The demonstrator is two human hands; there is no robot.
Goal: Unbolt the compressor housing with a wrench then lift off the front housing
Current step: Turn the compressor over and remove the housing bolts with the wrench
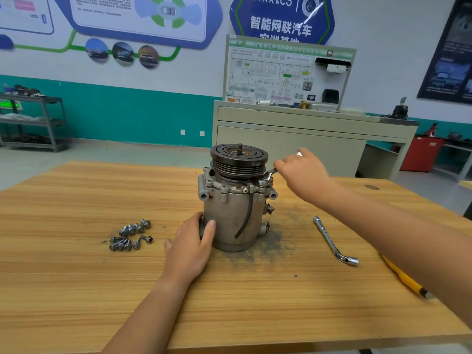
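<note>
Standing compressor (229, 215), smudged wooden table (76, 277), teal-banded wall (127, 116).

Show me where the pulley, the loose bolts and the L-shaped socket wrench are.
pulley (224, 154): head view, on its dark top face.
loose bolts (131, 229): head view, on a bolt in the upper row.
L-shaped socket wrench (328, 238): head view, on the middle of its shaft.

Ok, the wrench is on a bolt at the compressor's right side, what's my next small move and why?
Probably swing the wrench a short stroke to loosen that bolt. Your right hand grips it, head seated on the flange, and your left hand grips the compressor to brace it. Loose bolts lie to its left; the front housing is not yet off.
</note>
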